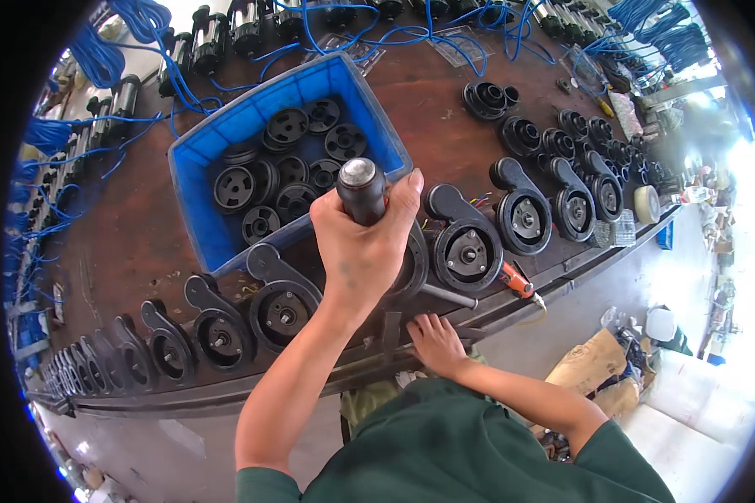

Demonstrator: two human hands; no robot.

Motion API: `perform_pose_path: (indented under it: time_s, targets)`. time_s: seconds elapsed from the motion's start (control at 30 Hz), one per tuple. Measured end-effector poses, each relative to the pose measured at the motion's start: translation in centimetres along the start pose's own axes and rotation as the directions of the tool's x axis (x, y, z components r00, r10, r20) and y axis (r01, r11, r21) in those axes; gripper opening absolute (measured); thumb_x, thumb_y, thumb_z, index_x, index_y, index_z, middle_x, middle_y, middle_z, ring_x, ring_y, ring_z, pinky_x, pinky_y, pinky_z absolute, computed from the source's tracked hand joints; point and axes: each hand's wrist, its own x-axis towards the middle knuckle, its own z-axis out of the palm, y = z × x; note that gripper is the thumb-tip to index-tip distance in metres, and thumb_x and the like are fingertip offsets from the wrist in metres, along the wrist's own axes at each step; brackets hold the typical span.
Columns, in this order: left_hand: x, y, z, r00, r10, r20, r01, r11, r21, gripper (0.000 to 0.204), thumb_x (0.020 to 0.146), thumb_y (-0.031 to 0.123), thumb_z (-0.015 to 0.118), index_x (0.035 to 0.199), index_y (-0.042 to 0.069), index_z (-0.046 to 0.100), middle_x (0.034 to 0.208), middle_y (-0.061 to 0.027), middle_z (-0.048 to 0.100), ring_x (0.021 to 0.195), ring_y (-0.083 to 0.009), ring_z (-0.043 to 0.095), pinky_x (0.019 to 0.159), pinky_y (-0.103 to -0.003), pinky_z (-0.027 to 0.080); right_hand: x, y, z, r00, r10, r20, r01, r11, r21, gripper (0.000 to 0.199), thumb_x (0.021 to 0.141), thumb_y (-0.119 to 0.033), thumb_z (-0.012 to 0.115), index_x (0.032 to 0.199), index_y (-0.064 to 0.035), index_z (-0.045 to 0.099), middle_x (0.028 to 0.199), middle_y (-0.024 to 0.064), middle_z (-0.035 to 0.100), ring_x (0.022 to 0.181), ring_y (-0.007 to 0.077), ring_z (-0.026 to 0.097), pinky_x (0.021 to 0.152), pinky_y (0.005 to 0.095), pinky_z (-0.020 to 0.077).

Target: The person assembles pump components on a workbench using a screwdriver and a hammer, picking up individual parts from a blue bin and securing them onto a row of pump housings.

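My left hand (362, 243) is wrapped round the black handle (362, 201) of a tool with a round metal cap on top. The tool stands about upright, and its lower end is hidden under my fist. Partly behind this hand is a black round housing (413, 267). A metal rod (450, 296) sticks out beside that housing, toward the right. My right hand (438, 342) lies at the table's front edge with its fingers apart and nothing in them. More black housings (468, 254) with a centre shaft and a side arm stand along the front edge on both sides.
A blue bin (205, 230) with several black spoked discs stands just beyond my left hand. An orange power tool (517, 280) lies at the front edge. Black ring parts (522, 136) stand at the right. Black cylinders (247, 29) with blue cables line the back.
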Motion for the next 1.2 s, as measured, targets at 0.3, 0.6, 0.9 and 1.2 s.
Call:
perform_pose_path:
  time_s: [0.3, 0.6, 0.9, 1.2]
  targets:
    - [-0.2, -0.7, -0.1, 1.000, 0.003, -0.027, -0.004, 0.999, -0.034, 0.027, 0.095, 0.008, 0.076, 0.075, 0.002, 0.060, 0.060, -0.0008, 0.055, 0.046, -0.0063, 0.048, 0.043, -0.023, 0.034, 1.3, 1.4, -3.2, 0.885, 0.088, 0.457, -0.165, 0.978, 0.130, 0.030, 0.090, -0.027, 0.066, 0.104, -0.0030, 0.055, 0.092, 0.0166, 0.069, 0.086, 0.0359, 0.071, 0.074, 0.0471, 0.0563]
    - [-1.2, -0.3, -1.7, 0.998, 0.028, -0.063, -0.032, 0.997, -0.075, 0.027, 0.094, 0.008, 0.077, 0.075, 0.005, 0.057, 0.059, 0.0008, 0.053, 0.047, -0.0065, 0.047, 0.044, -0.024, 0.035, -0.2, 3.1, -20.7, 0.969, 0.214, 0.124, -0.243, 0.734, 0.634, 0.023, 0.078, -0.011, 0.077, 0.092, -0.0020, 0.062, 0.068, 0.0178, 0.062, 0.061, 0.0371, 0.063, 0.060, 0.0430, 0.0490]
    - [3.3, 3.6, -3.6, 0.862, -0.474, 0.179, -0.037, 0.293, 0.955, 0.024, 0.080, 0.016, 0.071, 0.094, -0.004, 0.075, 0.087, -0.0253, 0.074, 0.085, -0.0354, 0.075, 0.077, -0.044, 0.057, 0.1, -0.1, -17.4, 0.875, 0.484, 0.017, -0.284, 0.483, 0.829, 0.027, 0.083, -0.012, 0.079, 0.105, 0.0016, 0.070, 0.077, 0.0139, 0.069, 0.066, 0.0174, 0.060, 0.065, 0.0344, 0.0509]
    - [-0.2, -2.7, -2.1, 0.827, -0.554, 0.094, -0.133, -0.031, 0.991, 0.031, 0.074, 0.016, 0.073, 0.098, -0.002, 0.077, 0.105, -0.0273, 0.074, 0.105, -0.0398, 0.072, 0.091, -0.046, 0.058, -15.2, -0.9, -11.3, 0.860, 0.509, 0.019, -0.414, 0.677, 0.608, 0.035, 0.082, -0.033, 0.084, 0.086, -0.0030, 0.067, 0.075, 0.0216, 0.068, 0.071, 0.0446, 0.066, 0.066, 0.0493, 0.0534]
